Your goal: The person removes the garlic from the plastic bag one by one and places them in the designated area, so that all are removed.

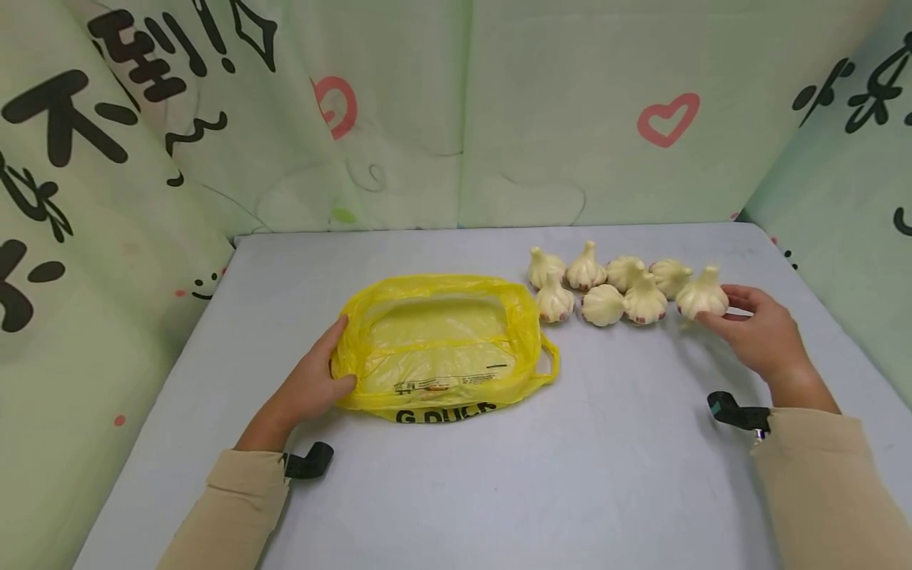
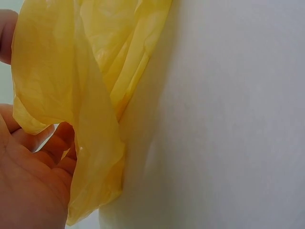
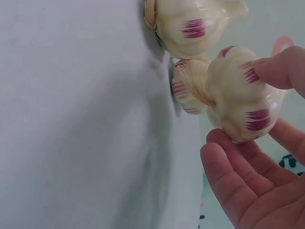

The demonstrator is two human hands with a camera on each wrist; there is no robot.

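At the left end of a yellow plastic bag (image 1: 527, 340), my left hand (image 1: 309, 388) holds the side between thumb and fingers. The bag's mouth gapes upward, and black lettering runs along its front. In the left wrist view, the fingers pass behind the thin yellow film (image 2: 95, 143). My right hand (image 1: 765, 336) pinches a garlic bulb (image 1: 702, 294) by its sides, at the right end of the garlic group. The right wrist view shows this white bulb (image 3: 233, 105) with purple streaks and its root tuft held off the table surface.
Several more garlic bulbs (image 1: 602, 305) cluster on the table right of the bag, the nearest one (image 1: 555, 299) close to its rim. A bag handle loop (image 1: 550, 360) sticks out rightward. Printed curtains (image 1: 556, 119) stand behind and beside the white table (image 1: 541, 483).
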